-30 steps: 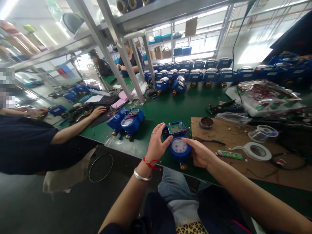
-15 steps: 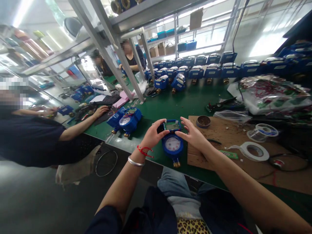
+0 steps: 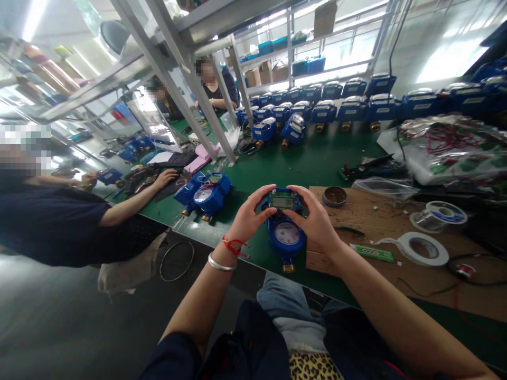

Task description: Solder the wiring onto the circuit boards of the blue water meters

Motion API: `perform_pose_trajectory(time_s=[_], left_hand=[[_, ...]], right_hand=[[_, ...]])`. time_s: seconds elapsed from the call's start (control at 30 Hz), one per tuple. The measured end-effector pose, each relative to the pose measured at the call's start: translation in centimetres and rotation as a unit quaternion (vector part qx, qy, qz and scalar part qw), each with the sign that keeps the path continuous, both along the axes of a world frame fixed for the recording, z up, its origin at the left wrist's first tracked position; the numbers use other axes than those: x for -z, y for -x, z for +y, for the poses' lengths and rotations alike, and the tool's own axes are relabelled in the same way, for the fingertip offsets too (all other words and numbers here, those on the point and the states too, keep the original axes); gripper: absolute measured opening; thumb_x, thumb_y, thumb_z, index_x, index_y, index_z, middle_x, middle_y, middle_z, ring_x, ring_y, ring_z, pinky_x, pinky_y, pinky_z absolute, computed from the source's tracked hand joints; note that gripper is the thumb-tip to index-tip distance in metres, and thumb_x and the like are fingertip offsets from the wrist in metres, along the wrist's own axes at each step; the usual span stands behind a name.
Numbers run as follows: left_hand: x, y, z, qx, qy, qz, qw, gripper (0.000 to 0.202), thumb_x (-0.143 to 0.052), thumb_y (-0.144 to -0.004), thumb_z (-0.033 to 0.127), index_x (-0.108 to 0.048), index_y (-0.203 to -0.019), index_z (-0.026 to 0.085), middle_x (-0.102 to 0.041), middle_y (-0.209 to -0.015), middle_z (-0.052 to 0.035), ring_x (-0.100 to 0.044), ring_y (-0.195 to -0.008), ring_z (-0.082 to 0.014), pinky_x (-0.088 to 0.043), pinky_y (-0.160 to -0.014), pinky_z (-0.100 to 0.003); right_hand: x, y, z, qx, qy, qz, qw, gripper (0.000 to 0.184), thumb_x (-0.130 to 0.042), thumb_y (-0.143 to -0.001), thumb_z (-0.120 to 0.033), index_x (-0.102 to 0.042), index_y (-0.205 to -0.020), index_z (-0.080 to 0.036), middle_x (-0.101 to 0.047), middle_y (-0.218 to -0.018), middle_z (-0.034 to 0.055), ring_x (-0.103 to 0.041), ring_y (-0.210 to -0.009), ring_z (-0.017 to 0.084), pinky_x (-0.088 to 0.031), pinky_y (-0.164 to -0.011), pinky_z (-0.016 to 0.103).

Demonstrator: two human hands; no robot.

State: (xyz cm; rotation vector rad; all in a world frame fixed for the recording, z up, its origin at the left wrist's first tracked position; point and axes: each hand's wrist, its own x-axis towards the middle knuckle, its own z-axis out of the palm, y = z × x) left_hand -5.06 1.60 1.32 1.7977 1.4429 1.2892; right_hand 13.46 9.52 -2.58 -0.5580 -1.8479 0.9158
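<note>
A blue water meter with a round white dial and a brass end stands at the near edge of the green bench. Its top is a small green display module. My left hand grips the module's left side with curled fingers. From the right, my right hand pinches the same module, thumb in front.
A second blue meter lies left of mine. Rows of blue meters line the back. A wooden board at right carries a tin, a tape roll, a solder spool and a green tube. A co-worker's arm reaches in from the left.
Both hands have closed in from the meter's body onto the display module on top. The right hand went from spread fingers to a pinch. The meter has lifted slightly.
</note>
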Motion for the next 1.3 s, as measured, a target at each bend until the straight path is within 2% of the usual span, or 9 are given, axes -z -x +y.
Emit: perform_pose_trajectory(time_s=[0.13,0.23,0.4,0.57,0.73,0.93,1.03,1.1,1.3], left_hand=[[0.6,-0.6,0.6,0.018,-0.030,-0.018,0.999,0.056,-0.064,-0.088,0.037,-0.043,-0.139,0.025,-0.041,-0.148,-0.0097,-0.039,-0.137,-0.0246,-0.032,-0.116,-0.042],[1.3,-1.1,0.8,-0.022,-0.045,-0.032,0.998,0.060,-0.065,-0.086,0.039,-0.043,-0.139,0.021,-0.039,-0.148,-0.0136,-0.041,-0.135,-0.0261,-0.034,-0.114,-0.043],[1.0,-1.6,0.8,-0.031,0.011,0.048,0.998,0.040,-0.065,-0.085,0.042,-0.063,-0.116,0.016,-0.055,-0.132,-0.0134,-0.049,-0.126,-0.0281,-0.036,-0.110,-0.044],[0.7,-1.7,1.3,-0.002,0.030,-0.021,0.999,0.032,-0.071,-0.081,0.036,-0.069,-0.106,0.017,-0.060,-0.128,-0.0111,-0.054,-0.120,-0.0269,-0.038,-0.107,-0.040],[1.5,-2.4,1.5,-0.055,0.027,-0.048,0.997,0.029,-0.073,-0.079,0.033,-0.069,-0.102,0.017,-0.064,-0.121,-0.0102,-0.057,-0.115,-0.0259,-0.042,-0.103,-0.040],[1.4,-4.3,0.4,-0.138,-0.047,0.129,0.981,0.017,-0.067,-0.085,0.034,-0.065,-0.087,0.018,-0.067,-0.106,-0.0090,-0.058,-0.111,-0.0246,-0.037,-0.107,-0.048],[1.1,-5.0,-0.1,-0.125,-0.076,0.218,0.965,0.016,-0.063,-0.088,0.032,-0.062,-0.097,0.019,-0.066,-0.104,-0.0061,-0.056,-0.111,-0.0231,-0.029,-0.113,-0.051],[1.0,-5.3,-0.2,-0.102,-0.080,0.246,0.960,0.017,-0.061,-0.089,0.029,-0.060,-0.103,0.019,-0.065,-0.106,-0.0063,-0.054,-0.111,-0.0230,-0.033,-0.111,-0.050],[1.1,-5.3,0.3,-0.074,-0.066,0.217,0.971,0.028,-0.059,-0.087,0.016,-0.054,-0.114,0.017,-0.054,-0.125,-0.0112,-0.051,-0.118,-0.0229,-0.044,-0.103,-0.040]], right_hand=[[0.5,-0.1,-0.2,0.023,0.013,0.024,0.999,0.054,-0.069,-0.082,-0.032,-0.050,-0.132,-0.031,-0.050,-0.136,0.0056,-0.048,-0.127,0.023,-0.048,-0.102,0.041],[0.8,-0.2,-0.3,0.054,-0.010,0.023,0.998,0.054,-0.068,-0.082,-0.034,-0.049,-0.132,-0.029,-0.051,-0.135,0.0069,-0.047,-0.128,0.025,-0.047,-0.103,0.044],[0.8,-0.5,-0.4,0.081,-0.074,0.019,0.994,0.055,-0.067,-0.084,-0.034,-0.047,-0.134,-0.028,-0.050,-0.134,0.0087,-0.047,-0.128,0.026,-0.042,-0.108,0.048],[0.6,-0.8,0.1,0.075,-0.126,0.020,0.989,0.053,-0.066,-0.084,-0.032,-0.046,-0.133,-0.028,-0.051,-0.135,0.0090,-0.048,-0.128,0.026,-0.041,-0.108,0.049],[0.5,-1.4,0.7,0.026,-0.066,0.011,0.997,0.051,-0.064,-0.086,-0.035,-0.047,-0.133,-0.028,-0.048,-0.141,0.0075,-0.045,-0.132,0.025,-0.044,-0.106,0.046],[0.7,-2.1,1.3,0.036,0.026,-0.036,0.998,0.046,-0.051,-0.092,-0.049,-0.053,-0.132,-0.026,-0.053,-0.135,0.0094,-0.056,-0.116,0.023,-0.050,-0.095,0.042],[0.7,-2.1,1.1,0.035,0.043,-0.081,0.995,0.053,-0.050,-0.090,-0.056,-0.053,-0.132,-0.024,-0.057,-0.132,0.0102,-0.054,-0.119,0.027,-0.042,-0.103,0.048],[0.5,-2.1,0.8,0.043,0.061,-0.087,0.993,0.057,-0.058,-0.084,-0.057,-0.054,-0.130,-0.024,-0.057,-0.132,0.0098,-0.053,-0.121,0.029,-0.039,-0.105,0.050],[-0.3,-2.1,0.1,0.064,0.124,-0.040,0.989,0.052,-0.069,-0.077,-0.044,-0.056,-0.123,-0.026,-0.058,-0.124,0.0060,-0.056,-0.113,0.025,-0.042,-0.102,0.046]])
